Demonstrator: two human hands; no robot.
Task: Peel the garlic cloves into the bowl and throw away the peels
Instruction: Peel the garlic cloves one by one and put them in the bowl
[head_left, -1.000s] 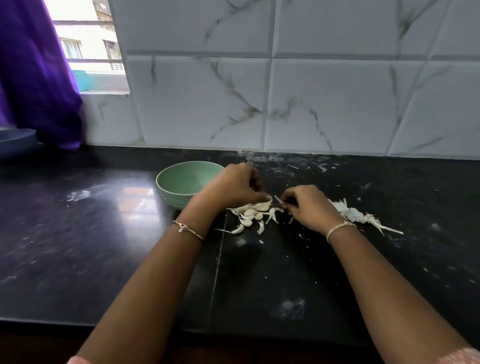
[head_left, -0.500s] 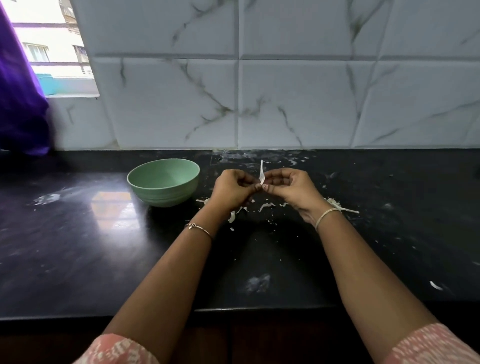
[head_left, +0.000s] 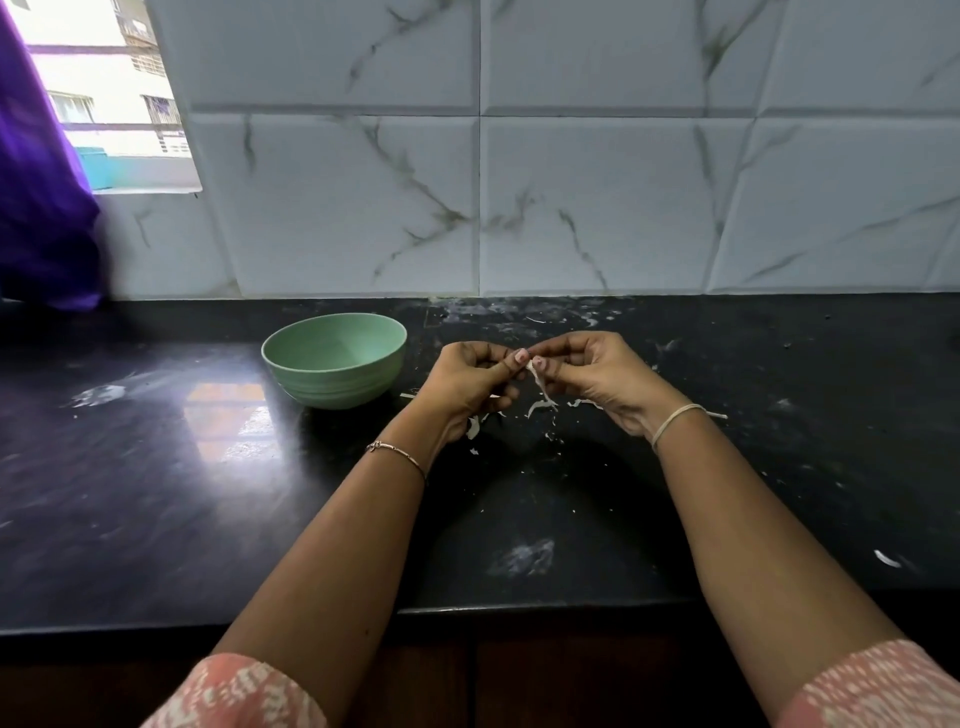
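Note:
Above the black counter, my left hand (head_left: 470, 382) and my right hand (head_left: 592, 371) meet fingertip to fingertip around a garlic clove (head_left: 531, 365), mostly hidden by the fingers. A thin white strip of peel (head_left: 541, 387) hangs down from the clove between the hands. The green bowl (head_left: 335, 361) stands just left of my left hand; what I see of its inside looks bare. White peel scraps (head_left: 535, 408) lie on the counter under and between my hands. The pile of cloves is hidden behind my hands.
A white marble-tiled wall rises right behind the counter (head_left: 156, 467). At the far left a purple curtain (head_left: 41, 208) hangs by a window. One stray peel (head_left: 885, 558) lies near the front edge at right. The counter's front edge runs just below my forearms.
Both hands have risen off the pile of cloves and come together in the air. The peel strip that stood up between the fingers now hangs down.

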